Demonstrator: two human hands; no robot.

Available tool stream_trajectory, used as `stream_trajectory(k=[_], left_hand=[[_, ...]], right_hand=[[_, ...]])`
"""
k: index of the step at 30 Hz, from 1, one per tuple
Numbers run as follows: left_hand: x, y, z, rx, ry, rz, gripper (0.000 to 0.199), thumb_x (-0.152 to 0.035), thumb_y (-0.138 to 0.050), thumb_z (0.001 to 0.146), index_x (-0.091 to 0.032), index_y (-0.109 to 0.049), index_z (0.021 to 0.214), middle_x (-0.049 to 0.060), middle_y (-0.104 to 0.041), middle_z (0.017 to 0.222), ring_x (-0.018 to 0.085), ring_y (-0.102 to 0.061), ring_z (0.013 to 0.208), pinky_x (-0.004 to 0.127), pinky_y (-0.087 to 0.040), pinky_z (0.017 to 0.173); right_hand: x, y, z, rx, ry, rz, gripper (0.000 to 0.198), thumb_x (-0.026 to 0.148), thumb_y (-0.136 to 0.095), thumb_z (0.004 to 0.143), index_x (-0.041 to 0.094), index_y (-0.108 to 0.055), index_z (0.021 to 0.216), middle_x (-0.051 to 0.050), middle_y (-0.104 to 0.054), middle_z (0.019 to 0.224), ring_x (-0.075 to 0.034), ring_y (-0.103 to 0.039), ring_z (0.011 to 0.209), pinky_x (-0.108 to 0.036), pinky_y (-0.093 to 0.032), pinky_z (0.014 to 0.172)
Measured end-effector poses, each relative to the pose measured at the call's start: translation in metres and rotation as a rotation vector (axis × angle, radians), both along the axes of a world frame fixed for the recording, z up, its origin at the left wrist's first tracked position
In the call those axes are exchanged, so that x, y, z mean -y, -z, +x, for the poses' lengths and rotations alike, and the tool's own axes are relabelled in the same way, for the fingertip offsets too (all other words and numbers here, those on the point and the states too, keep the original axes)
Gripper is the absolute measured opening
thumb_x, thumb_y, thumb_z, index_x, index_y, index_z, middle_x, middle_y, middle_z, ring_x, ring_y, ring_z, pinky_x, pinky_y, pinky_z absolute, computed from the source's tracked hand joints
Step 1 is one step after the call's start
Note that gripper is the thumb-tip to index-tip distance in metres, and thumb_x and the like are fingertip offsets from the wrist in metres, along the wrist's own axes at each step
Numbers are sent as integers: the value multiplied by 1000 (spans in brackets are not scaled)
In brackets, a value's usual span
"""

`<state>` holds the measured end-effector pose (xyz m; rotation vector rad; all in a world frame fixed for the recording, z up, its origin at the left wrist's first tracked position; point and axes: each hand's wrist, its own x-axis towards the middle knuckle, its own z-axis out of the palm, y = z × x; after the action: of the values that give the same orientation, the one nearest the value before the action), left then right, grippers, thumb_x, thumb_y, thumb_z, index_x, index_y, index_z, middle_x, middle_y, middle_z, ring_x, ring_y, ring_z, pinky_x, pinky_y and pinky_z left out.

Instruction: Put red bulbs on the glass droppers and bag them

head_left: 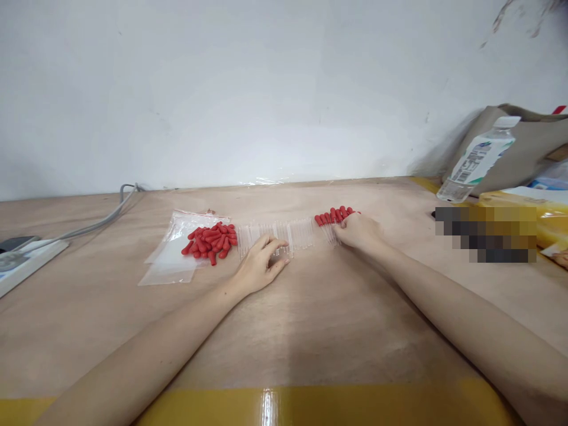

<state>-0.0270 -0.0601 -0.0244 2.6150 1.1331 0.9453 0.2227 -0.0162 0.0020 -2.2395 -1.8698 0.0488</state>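
Note:
My left hand [261, 266] rests on the near ends of a row of thin clear glass tubes [299, 234], its thumb and fingers apart. Left of the tubes lies a heap of red rubber bulbs [212, 241], partly on clear plastic zip bags [171, 266]. Several droppers [329, 222], clear tubes with red bulbs on top, lie side by side to the right of the row. At their right end, my right hand [357, 229] is closed in a pinch around a dropper whose tube is mostly covered by my fingers.
A grey cable [104, 216] runs to a white power strip [33, 263] at the left. On the right, a clear plastic bottle [479, 157] leans against a grey bag [523, 139] beside a yellow package [510, 204]. Yellow tape [213, 405] lines the table's front edge.

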Motion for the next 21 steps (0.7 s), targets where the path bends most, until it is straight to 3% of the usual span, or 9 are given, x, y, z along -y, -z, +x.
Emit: stream_trajectory(k=[6,10,15,21], left_hand=[[0,0,0,-6,-4,21,27,-27,-52,82,-20,-53,108,5,-50,90,15,-52,77,29,-47,72],[0,-1,0,-2,-31,99,25,-27,-55,80,-18,-54,103,5,-52,89,18,-51,85,31,-45,77],[2,-5,1,-34,-206,181,35,-49,-62,71,-18,-54,85,5,-52,84,21,-50,82,35,-41,74],[-4,-5,10,-104,-331,199,51,-66,-61,59,-18,-50,74,4,-51,79,23,-48,81,35,-38,72]], right_hand=[[-1,3,1,-5,-25,3,39,47,-42,79,18,-62,63,-8,-63,71,-22,-59,71,-30,-40,60],[5,2,-3,23,-44,86,42,51,-40,79,18,-62,65,-7,-62,70,-21,-58,70,-30,-38,60],[15,-4,-24,-12,-141,109,38,47,-40,81,20,-62,67,-6,-63,70,-19,-57,70,-30,-38,65],[-5,-5,-42,-6,-117,-23,32,38,-42,80,17,-66,84,-12,-65,79,-24,-61,80,-32,-42,65]])
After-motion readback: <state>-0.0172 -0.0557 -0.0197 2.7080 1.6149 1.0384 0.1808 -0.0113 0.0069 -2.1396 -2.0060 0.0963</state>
